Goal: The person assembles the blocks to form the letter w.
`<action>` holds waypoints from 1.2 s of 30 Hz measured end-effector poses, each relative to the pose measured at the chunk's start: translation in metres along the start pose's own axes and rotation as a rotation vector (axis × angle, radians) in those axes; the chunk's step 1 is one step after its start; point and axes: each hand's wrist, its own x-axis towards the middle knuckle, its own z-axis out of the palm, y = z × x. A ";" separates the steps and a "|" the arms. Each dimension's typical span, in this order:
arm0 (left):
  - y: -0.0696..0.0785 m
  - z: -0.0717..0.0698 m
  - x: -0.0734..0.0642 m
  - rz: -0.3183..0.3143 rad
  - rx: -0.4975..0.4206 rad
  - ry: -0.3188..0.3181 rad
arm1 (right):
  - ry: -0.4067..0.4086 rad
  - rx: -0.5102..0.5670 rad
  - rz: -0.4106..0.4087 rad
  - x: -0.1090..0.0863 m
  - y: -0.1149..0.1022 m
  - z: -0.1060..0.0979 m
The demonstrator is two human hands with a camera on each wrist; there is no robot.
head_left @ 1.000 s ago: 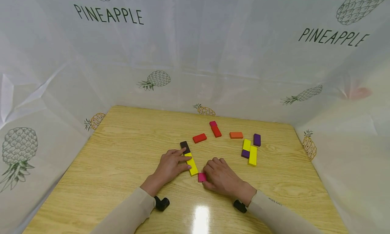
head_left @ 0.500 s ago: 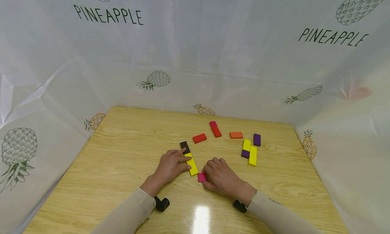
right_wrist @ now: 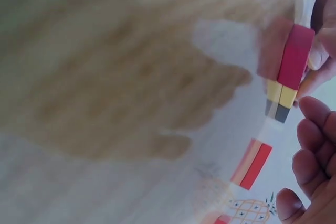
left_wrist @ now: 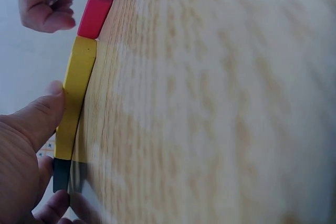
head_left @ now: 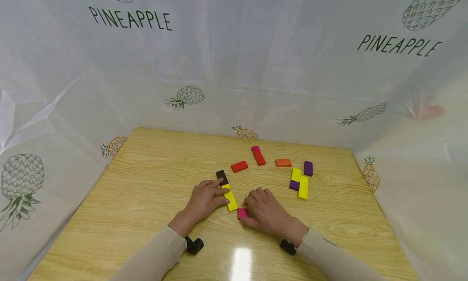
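Observation:
A black block [head_left: 222,177] and a long yellow block [head_left: 232,203] lie end to end in a slanted row. A pink block [head_left: 242,214] sits at the yellow block's near end. My left hand [head_left: 205,199] rests on the row from the left. In the left wrist view its thumb [left_wrist: 44,111] touches the yellow block, and fingertips lie by the black block's end. My right hand [head_left: 268,213] is just right of the pink block, fingers loosely bent. In the left wrist view a gap shows between those fingers [left_wrist: 50,17] and the pink block [left_wrist: 97,9].
Farther back lie a red block [head_left: 239,166], another red block [head_left: 259,158] with a pink piece [head_left: 255,149], and an orange block [head_left: 283,163]. At right are yellow blocks [head_left: 303,187] and purple blocks [head_left: 308,168]. A printed white sheet [head_left: 234,61] encloses the wooden table [head_left: 153,163].
My right hand's fingers and thumb have shifted very slightly beside the pink block. My left hand and the blocks have stayed in place.

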 end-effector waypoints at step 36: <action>-0.002 0.001 -0.001 0.002 -0.005 -0.002 | 0.038 -0.064 0.435 0.103 0.046 0.021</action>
